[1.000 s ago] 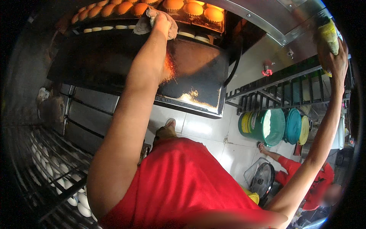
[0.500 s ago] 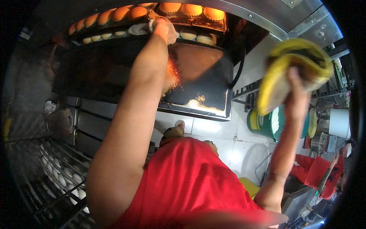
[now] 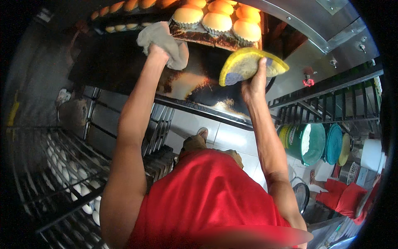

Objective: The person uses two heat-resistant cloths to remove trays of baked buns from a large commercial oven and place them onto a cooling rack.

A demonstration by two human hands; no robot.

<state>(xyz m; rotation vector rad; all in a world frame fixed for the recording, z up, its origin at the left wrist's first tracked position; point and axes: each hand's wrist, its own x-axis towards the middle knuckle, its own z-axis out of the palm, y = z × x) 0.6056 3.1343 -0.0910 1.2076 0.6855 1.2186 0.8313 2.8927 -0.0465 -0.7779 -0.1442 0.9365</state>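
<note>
- Oven front of riveted steel [image 3: 296, 23] above; pale tiled floor [image 3: 226, 137] below; dark barred rack [image 3: 327, 101] on the right, a red valve handle [image 3: 308, 81] just above it.
- Oven mouth lit orange; blackened, scorched oven door [image 3: 199, 62] lies lowered in front of it.
- Baking tray [image 3: 199, 38] at the right part of the mouth; browned buns [image 3: 217, 21] on it, seated in fluted cups; more browned buns [image 3: 132, 5] deeper at left, a paler row [image 3: 120, 28] beneath them.
- Left hand [image 3: 158, 54] reaches to the tray's near left corner; grey cloth [image 3: 155, 37] bunched over and around it; fingers covered, so cannot tell how far they are closed.
- Right hand [image 3: 256, 83] grips a folded, yellow-edged cloth pad [image 3: 244, 66]; thumb on the near face, other fingers out of sight behind; pad hangs over the door's right side, near the tray's front but apart from it.
- Slatted rack [image 3: 66, 211] at lower left; pale oval pieces on it, possibly dough, view dim there.
- Green bucket [image 3: 316, 145] at right; beyond it, a co-worker in red clothing [image 3: 348, 201].
</note>
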